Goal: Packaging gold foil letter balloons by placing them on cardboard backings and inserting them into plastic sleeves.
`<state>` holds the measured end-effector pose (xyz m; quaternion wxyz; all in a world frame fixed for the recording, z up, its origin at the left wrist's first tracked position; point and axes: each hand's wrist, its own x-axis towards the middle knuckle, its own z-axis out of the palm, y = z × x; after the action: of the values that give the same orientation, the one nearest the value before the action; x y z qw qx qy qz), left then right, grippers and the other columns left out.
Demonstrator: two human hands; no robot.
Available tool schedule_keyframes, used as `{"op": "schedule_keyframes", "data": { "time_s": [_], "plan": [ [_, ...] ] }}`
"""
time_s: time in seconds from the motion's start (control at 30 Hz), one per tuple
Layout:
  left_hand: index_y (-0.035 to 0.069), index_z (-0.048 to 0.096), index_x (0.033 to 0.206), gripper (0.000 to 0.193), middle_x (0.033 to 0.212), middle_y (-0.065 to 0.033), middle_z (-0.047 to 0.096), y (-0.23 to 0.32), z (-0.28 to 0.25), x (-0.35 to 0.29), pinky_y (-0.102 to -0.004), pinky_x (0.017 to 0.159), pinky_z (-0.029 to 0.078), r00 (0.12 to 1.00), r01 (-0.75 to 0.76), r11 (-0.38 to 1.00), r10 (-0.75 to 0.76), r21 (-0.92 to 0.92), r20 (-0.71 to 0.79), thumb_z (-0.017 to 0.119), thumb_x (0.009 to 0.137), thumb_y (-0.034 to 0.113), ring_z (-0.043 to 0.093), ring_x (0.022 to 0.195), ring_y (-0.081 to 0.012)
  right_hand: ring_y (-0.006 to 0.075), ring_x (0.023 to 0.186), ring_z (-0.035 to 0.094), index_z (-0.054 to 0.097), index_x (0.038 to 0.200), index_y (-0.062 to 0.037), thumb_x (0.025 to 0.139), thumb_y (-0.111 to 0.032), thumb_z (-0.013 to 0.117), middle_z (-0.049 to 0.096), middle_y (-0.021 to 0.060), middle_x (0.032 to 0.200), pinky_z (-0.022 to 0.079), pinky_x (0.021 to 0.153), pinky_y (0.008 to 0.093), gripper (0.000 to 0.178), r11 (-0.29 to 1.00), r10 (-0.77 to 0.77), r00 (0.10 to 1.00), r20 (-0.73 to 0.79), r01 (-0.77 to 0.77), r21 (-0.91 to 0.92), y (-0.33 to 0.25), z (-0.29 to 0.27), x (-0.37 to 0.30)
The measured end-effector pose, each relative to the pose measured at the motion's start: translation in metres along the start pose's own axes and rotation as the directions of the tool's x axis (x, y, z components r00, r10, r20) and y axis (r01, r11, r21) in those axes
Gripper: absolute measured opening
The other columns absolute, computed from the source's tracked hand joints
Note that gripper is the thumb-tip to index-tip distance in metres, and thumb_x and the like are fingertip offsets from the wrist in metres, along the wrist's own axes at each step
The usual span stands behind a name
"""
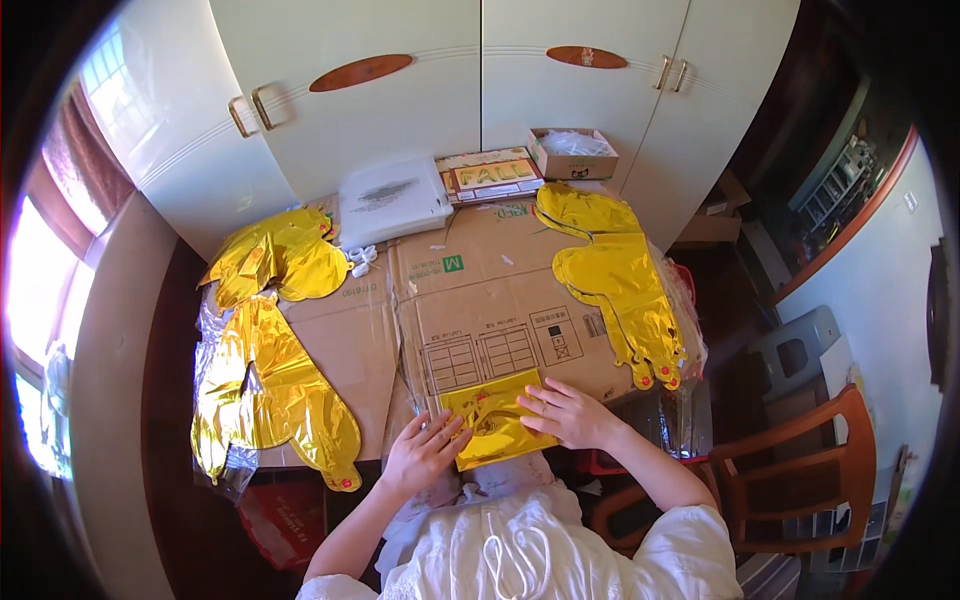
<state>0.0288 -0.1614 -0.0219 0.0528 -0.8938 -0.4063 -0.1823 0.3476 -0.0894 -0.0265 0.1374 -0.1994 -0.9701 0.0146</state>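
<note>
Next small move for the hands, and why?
I'd probably press the gold foil piece flat, smoothing gently outward: its surface looks creased, and the extended fingers of the left hand and right hand lie at its opposite sides.

Hands: two are showing, one left hand point(425, 455) and one right hand point(568, 414). Folded gold foil sheet point(505, 428): one is lying flat. Gold foil bundles point(275, 385), left side: two are showing, upper and lower. Gold foil stack point(630, 285), right side: one is lying, its layers escaping a sure count. White case point(395, 205): one is lying. Open carton point(575, 168): one is standing. Oval plaques point(360, 72): two are showing. Door handles point(681, 75): four are showing. Printed grids point(453, 362): two are showing. Wooden chair point(861, 440): one is standing. Grey stool point(798, 345): one is standing.
</note>
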Motion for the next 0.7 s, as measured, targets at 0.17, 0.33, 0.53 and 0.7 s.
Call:
{"op": "schedule_keyframes", "data": {
  "time_s": [0.17,0.33,0.53,0.7],
  "plan": [
    [0.012,0.066,0.104,0.031,0.116,-0.0029,0.067,-0.01,-0.003,0.007,-0.0446,0.106,0.038,0.995,0.056,0.954,-0.078,-0.295,-0.066,0.066,0.073,0.011,0.058,0.119,-0.0193,0.0268,0.12,0.057,0.065,0.111,-0.0129,0.081,-0.012,0.066,0.066,0.0047,0.118,0.034,0.111,0.0482,0.03,0.955,0.152,0.977,-0.149,-0.106,0.277,-0.001,0.003,-0.001],
    [-0.002,0.058,0.08,0.028,0.058,-0.0119,0.055,-0.025,0.005,0.045,-0.0339,0.053,0.042,0.746,0.473,0.465,-0.663,-0.748,0.059,0.056,0.097,0.021,0.053,0.054,-0.0216,0.0129,0.081,0.059,0.064,0.1,-0.0029,0.095,-0.019,0.058,0.065,0.0021,0.085,0.046,0.077,0.0299,0.018,0.451,0.729,0.677,-0.101,-0.363,0.816,-0.003,0.015,0.039],
    [-0.002,0.063,0.084,0.031,0.065,-0.0156,0.061,-0.068,0.018,0.094,-0.0355,0.059,0.046,0.582,0.64,0.305,-0.792,-0.705,0.186,0.059,0.094,0.027,0.06,0.061,-0.0218,0.0025,0.055,0.038,0.059,0.083,-0.0028,0.095,-0.02,0.061,0.045,-0.0074,0.061,0.031,0.048,0.0238,0.021,0.356,0.86,0.501,-0.1,-0.448,0.82,0.041,0.03,0.086],
    [-0.001,0.063,0.082,0.031,0.064,-0.0175,0.063,-0.076,0.027,0.096,-0.0402,0.062,0.051,0.645,0.71,0.565,-0.762,-0.421,0.065,0.061,0.09,0.029,0.065,0.063,-0.0293,0.0096,0.052,0.047,0.059,0.088,-0.0018,0.09,-0.019,0.067,0.054,0.0024,0.059,0.036,0.048,0.0298,0.02,0.395,0.898,0.398,-0.188,-0.542,0.742,0.043,0.042,0.096]
  ]
}}
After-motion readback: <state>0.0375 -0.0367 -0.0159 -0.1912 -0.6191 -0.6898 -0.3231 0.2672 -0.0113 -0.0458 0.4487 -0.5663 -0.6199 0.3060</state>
